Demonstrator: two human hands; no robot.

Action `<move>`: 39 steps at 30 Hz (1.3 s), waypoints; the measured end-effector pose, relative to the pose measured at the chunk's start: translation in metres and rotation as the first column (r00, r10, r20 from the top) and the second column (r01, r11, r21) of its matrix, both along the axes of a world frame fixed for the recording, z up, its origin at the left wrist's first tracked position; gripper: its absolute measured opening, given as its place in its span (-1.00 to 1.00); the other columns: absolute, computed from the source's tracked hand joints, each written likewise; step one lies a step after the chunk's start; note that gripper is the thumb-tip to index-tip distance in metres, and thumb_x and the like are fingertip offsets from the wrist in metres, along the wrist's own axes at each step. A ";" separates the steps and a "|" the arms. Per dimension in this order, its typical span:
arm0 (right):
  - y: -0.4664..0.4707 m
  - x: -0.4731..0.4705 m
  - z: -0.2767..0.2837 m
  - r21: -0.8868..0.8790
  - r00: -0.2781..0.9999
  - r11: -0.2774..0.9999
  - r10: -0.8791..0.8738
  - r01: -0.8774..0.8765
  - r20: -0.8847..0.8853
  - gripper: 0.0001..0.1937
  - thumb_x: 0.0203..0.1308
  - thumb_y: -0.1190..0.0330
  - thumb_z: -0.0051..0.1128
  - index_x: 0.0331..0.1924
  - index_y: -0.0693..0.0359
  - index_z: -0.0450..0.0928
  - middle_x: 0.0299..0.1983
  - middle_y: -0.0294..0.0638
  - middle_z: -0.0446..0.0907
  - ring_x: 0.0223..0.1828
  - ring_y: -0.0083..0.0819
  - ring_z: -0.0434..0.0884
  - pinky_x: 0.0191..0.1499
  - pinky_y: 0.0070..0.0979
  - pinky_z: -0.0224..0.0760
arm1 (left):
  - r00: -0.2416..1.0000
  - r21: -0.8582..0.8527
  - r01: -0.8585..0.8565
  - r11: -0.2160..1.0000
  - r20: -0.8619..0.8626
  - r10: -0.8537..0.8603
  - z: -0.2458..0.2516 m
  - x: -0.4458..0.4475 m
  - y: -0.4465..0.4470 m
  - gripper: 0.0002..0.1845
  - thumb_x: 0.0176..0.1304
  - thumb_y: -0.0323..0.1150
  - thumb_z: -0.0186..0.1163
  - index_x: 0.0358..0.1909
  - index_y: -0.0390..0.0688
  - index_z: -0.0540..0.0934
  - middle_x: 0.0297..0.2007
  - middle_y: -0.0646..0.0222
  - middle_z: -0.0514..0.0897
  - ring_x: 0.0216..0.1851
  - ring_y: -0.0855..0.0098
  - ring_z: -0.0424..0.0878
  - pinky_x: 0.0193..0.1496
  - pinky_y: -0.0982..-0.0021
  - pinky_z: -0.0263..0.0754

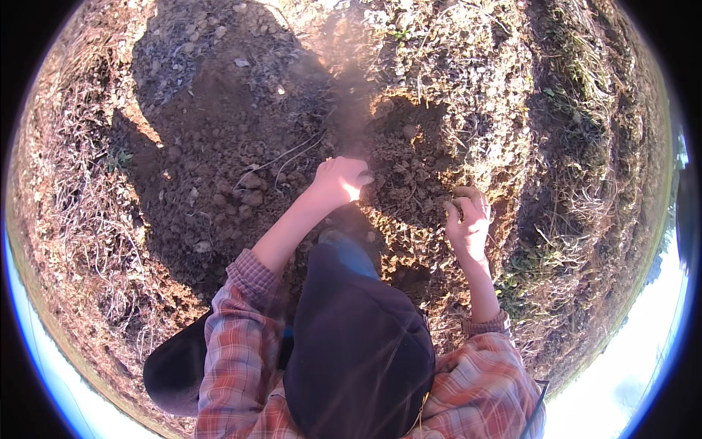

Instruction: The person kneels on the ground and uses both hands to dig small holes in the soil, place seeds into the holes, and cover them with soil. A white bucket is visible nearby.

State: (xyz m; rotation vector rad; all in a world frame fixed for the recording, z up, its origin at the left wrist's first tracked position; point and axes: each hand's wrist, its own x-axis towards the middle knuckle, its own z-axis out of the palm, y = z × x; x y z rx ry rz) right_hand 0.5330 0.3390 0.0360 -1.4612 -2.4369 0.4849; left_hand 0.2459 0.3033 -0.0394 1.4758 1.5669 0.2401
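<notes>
My left hand [343, 178] is over the dug soil, its back turned up and its fingers curled under. Whether it holds anything is hidden. My right hand [470, 224] is at the right rim of a hollow of loose, crumbly soil [408, 175], fingers bent and thumb apart, with soil on the fingertips. Nothing shows between them. To the left of my left hand lie several rounded, soil-coated lumps [252, 189]; I cannot tell if they are clods or tubers. Thin pale stems [296, 153] lie across the soil beside them.
My dark-clothed knee [356, 340] rises between my arms, with a blue shoe [351, 253] past it. Dry plant litter [477, 71] covers the ground on the right. More dry stalks [93, 219] lie at the left. My shadow [219, 93] darkens much of the soil.
</notes>
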 end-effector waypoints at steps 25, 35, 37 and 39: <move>0.059 -0.072 -0.045 -0.428 0.950 0.900 -0.202 0.083 -0.239 -0.60 0.40 0.47 0.02 0.29 0.33 0.42 -0.09 0.04 0.73 -0.35 -0.39 0.73 -0.25 -0.47 0.57 | 0.491 -0.609 -0.390 0.691 0.497 0.715 0.008 0.055 -0.012 -0.69 0.40 -0.20 0.24 -0.13 -0.28 0.69 -0.44 0.36 0.68 -0.54 0.53 0.56 -0.50 0.48 0.45; 0.071 -0.115 -0.092 -0.496 0.995 0.868 0.072 -0.031 0.064 -0.75 0.30 0.23 0.13 -0.05 0.15 0.52 -0.29 0.06 0.70 -0.18 0.15 0.66 -0.13 -0.11 0.50 | 0.501 -0.516 -0.567 0.642 0.403 0.766 -0.001 0.034 -0.022 -0.69 0.39 -0.21 0.24 -0.12 -0.30 0.68 -0.39 0.38 0.66 -0.48 0.58 0.52 -0.53 0.47 0.40; 0.066 -0.104 -0.082 -0.506 1.000 0.862 -0.006 -0.007 -0.024 -0.81 0.31 0.31 0.10 -0.07 0.18 0.53 -0.32 0.01 0.69 -0.25 0.02 0.69 -0.14 -0.14 0.52 | 0.450 -0.567 -0.572 0.593 0.387 0.805 -0.006 0.028 -0.024 -0.69 0.38 -0.21 0.26 -0.13 -0.31 0.68 -0.40 0.39 0.64 -0.52 0.60 0.48 -0.54 0.49 0.35; 0.076 -0.096 -0.076 -0.548 0.983 0.834 -0.147 0.064 -0.110 -0.72 0.32 0.38 0.08 0.08 0.18 0.53 -0.35 0.01 0.70 -0.36 -0.08 0.72 -0.21 -0.19 0.55 | 0.417 -0.567 -0.599 0.566 0.382 0.824 -0.009 0.024 -0.027 -0.68 0.39 -0.20 0.26 -0.12 -0.31 0.67 -0.43 0.40 0.62 -0.54 0.61 0.47 -0.54 0.49 0.34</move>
